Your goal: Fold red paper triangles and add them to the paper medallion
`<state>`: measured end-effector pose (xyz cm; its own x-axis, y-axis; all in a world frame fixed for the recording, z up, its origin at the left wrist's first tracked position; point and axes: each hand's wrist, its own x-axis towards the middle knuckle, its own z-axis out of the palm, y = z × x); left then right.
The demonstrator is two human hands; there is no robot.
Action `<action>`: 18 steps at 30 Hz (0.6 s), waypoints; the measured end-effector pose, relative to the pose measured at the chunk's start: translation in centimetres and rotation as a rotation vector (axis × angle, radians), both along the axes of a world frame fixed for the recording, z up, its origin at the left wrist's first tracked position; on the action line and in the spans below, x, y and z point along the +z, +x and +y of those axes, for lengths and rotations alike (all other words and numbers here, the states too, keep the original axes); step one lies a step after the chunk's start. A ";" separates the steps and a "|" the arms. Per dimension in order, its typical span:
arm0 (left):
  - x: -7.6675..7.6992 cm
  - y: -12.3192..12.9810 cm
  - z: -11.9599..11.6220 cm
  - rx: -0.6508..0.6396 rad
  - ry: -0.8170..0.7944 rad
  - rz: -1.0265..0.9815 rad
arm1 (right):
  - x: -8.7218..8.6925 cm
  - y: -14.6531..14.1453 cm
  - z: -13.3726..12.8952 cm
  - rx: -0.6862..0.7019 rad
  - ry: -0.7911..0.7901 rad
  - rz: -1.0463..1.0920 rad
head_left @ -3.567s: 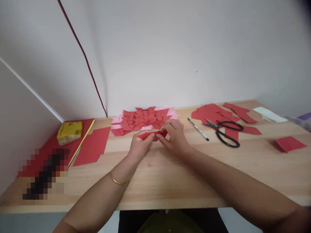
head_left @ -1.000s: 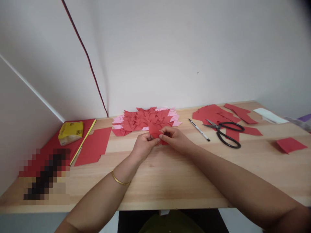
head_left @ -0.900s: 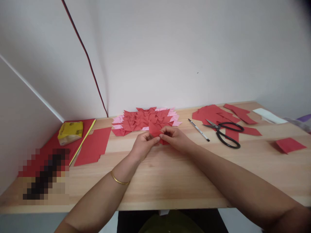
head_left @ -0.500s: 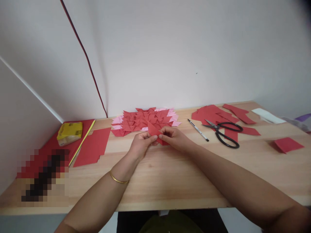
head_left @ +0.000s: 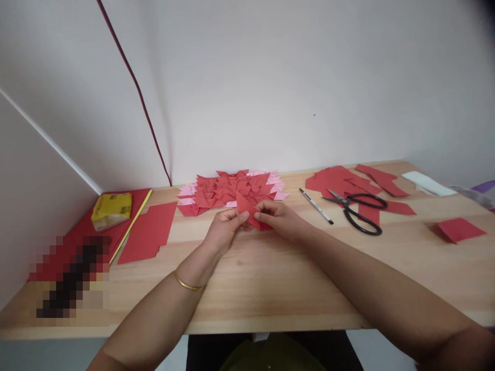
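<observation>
Pinches folded red paper (head_left: 245, 205) in a closed thumb-and-finger grip of left hand (head_left: 226, 226) and right hand (head_left: 280, 219), apparently to steady both sides, with scissors (head_left: 345, 202) apart on bench (head_left: 270, 288).

Dark item (head_left: 73, 278), L side of worktop (head_left: 270, 293): pixelated, ID n/a. Folded red paper (head_left: 245, 203): partly obscured by R fingers (head_left: 266, 219). Yellow pkg (head_left: 112, 208): print too small. Cord (head_left: 135, 83): cut off at top edge. Purple item (head_left: 484, 186): cut off at R edge.
</observation>
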<state>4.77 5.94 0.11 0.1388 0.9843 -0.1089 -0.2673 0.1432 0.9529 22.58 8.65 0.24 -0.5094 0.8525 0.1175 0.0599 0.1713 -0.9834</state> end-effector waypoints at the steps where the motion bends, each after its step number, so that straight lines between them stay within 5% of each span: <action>1: 0.0 0.0 0.1 -0.017 -0.005 -0.020 | 0.1 0.0 0.0 0.000 -0.023 0.012; 7: 0.1 0.1 0.0 -0.045 -0.023 -0.010 | -0.2 0.0 0.2 -0.043 -0.089 0.070; 13: -0.1 0.3 -0.6 -0.060 0.064 0.467 | -0.7 -0.2 0.0 -0.035 -0.103 0.102; 18: -0.2 0.4 -0.6 -0.107 0.033 0.434 | -0.7 -0.4 -0.3 -0.045 -0.128 0.122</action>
